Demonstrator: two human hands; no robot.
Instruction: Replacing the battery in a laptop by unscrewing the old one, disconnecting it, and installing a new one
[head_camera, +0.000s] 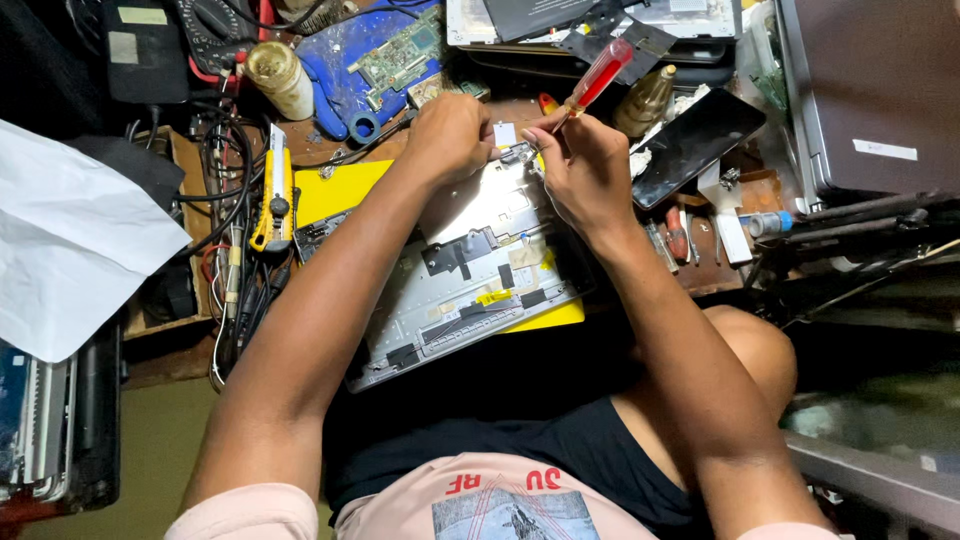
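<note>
The right hand (585, 170) has its grip pinched around a red-handled screwdriver (598, 78), whose long axis runs from one o'clock at the handle down to seven o'clock at the tip. The tip meets the upper edge of the silver laptop panel (470, 270) (lying across a yellow mat (335, 188) on the cluttered surface). The left hand (450, 135), fingers curled shut, presses that same edge at nine o'clock from the tip, just beside it.
</note>
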